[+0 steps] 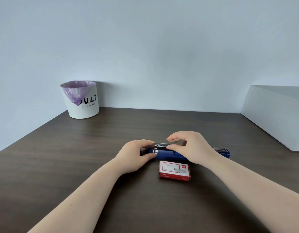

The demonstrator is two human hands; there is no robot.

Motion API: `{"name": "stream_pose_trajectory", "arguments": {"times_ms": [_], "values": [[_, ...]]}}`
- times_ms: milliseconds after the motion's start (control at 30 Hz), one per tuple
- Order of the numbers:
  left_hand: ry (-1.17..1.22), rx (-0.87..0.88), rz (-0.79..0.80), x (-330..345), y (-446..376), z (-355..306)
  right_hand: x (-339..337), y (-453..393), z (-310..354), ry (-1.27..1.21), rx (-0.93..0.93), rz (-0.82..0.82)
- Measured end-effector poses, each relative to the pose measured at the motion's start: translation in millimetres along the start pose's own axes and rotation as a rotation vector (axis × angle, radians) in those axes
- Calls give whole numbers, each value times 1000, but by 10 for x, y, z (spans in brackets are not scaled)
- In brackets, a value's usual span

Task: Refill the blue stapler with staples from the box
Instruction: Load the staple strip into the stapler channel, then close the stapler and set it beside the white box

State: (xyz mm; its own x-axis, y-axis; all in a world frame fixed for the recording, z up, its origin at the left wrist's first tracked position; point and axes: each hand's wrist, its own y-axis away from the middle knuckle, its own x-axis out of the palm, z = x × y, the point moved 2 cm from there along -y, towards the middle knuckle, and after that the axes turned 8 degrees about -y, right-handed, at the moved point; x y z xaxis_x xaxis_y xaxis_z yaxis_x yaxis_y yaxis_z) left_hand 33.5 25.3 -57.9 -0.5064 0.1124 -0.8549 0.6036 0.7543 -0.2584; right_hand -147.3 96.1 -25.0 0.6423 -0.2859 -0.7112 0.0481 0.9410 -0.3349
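Observation:
The blue stapler [168, 155] lies lengthwise across the dark table, opened flat, its lid end showing at the right behind my wrist. My left hand [137, 155] grips its left end. My right hand [190, 147] pinches the metal staple channel from above with thumb and fingers; whether a strip of staples is in the fingers is hidden. The red and white staple box [174, 170] lies closed on the table just in front of the stapler, between my forearms.
A white bin [81, 105] with a purple liner stands at the back left by the wall. A large white box [276, 118] sits at the right edge. The dark wooden table [78, 157] runs to the wall.

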Motion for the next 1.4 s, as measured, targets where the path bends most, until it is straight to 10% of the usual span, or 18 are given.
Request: {"name": "stream_pose_trajectory", "arguments": {"times_ms": [667, 833, 1067, 1400], "values": [[4, 9, -11, 14, -9, 15, 93, -52, 85, 302, -239, 179], [-6, 3, 2, 17, -12, 32, -188, 33, -26, 243, -112, 72], [-9, 6, 8, -1, 35, 0, -477, 146, -361, 646, 178, 361], [14, -19, 14, -24, 68, -47, -861, 168, -247, 379, 185, 219]]}}
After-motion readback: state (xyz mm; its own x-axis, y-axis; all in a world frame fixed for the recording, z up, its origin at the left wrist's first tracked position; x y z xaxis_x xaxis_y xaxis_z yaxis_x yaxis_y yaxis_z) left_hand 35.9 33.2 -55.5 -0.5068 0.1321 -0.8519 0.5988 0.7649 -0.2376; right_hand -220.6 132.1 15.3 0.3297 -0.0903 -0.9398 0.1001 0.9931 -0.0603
